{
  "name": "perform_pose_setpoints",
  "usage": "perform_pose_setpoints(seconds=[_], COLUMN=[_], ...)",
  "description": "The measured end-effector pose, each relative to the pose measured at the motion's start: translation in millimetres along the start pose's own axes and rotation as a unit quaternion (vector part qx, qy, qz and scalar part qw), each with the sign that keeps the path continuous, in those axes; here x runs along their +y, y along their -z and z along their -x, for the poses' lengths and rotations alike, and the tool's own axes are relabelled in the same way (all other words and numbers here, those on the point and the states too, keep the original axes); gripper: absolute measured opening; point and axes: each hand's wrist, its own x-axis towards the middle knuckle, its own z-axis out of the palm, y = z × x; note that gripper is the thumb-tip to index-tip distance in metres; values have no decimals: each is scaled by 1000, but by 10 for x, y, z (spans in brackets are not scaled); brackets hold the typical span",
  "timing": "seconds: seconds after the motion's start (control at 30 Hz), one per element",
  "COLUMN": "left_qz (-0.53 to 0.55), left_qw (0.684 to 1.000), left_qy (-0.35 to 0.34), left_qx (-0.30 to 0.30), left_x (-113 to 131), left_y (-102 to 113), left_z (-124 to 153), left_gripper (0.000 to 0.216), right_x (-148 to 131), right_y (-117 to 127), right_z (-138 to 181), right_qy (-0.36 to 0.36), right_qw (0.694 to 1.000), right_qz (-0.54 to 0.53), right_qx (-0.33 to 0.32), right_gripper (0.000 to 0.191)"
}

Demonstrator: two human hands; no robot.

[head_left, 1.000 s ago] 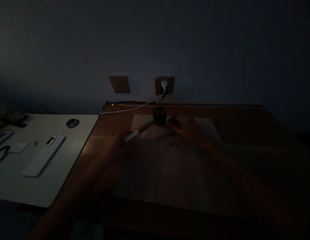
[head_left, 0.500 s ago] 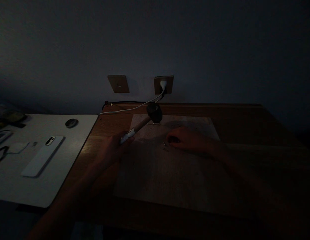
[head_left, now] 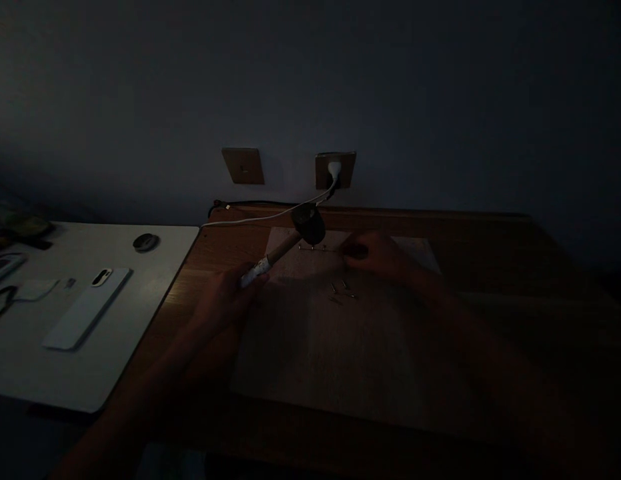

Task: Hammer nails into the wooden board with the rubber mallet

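My left hand [head_left: 229, 292] is closed around the pale lower handle of a mallet [head_left: 283, 249]. Its dark, rounded head points up and away from me above the back of a flat board [head_left: 320, 353]. Near the board's far edge, a row of small shiny nails or screws [head_left: 313, 247] stands upright. Just right of that row is my right hand [head_left: 377, 255], fingers pinched together; whatever they hold is too dark and small to make out. Several loose nails or screws [head_left: 345, 285] lie mid-board, below the right hand.
The board lies on a brown wooden table [head_left: 490, 267]. To the left, a white tabletop [head_left: 155, 280] bears a white phone [head_left: 87, 310] and a round dark object [head_left: 145, 243]. Behind, a white cable [head_left: 270, 217] runs to a wall socket [head_left: 344, 175]. Lighting is very dim.
My right hand has moved away from me, from the loose nails or screws to the right end of the upright row. The left hand and mallet are nearly still.
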Motion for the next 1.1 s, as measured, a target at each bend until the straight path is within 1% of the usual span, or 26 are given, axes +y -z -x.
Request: perform_pose_setpoints(seconds=[0.03,0.1,0.2,0.37,0.57,0.67,0.8,0.87,0.93,1.1], left_qz=[0,3,10,20,23,22,21,22,23,32], left_qw=[1000,1000,1000,1000,1000,1000,1000,1000,1000,999], left_qy=[-2,-5,-6,-8,-16,-9,-10,-8,-6,-20], left_qx=[-1,-2,-3,-3,-9,-13,-16,-19,-18,-16], left_x=[-6,-15,-20,-25,-12,-8,8,18,22,20], left_y=[-8,-21,-33,-45,-51,-43,-23,-20,-25,-40], left_z=[0,-1,-5,-6,-19,-20,-11,-9,-10,-5], left_gripper=[50,49,47,47,46,47,48,48,48,47], right_x=[24,59,72,49,-36,-92,-86,-53,-15,61], right_y=[-1,0,-20,-98,-117,-112,-120,-123,-126,-168], right_z=[-27,-74,-126,-189,-225,-240,-239,-223,-205,-189], right_qy=[-8,-17,-17,-4,20,10,-14,-27,-37,-40], right_qw=[1000,999,999,998,987,982,989,992,995,997], right_qz=[1,10,26,65,156,175,143,117,94,65], right_qx=[16,37,32,1,-45,-63,-38,-29,-21,30], right_gripper=[21,29,40,43,33,36,44,45,43,35])
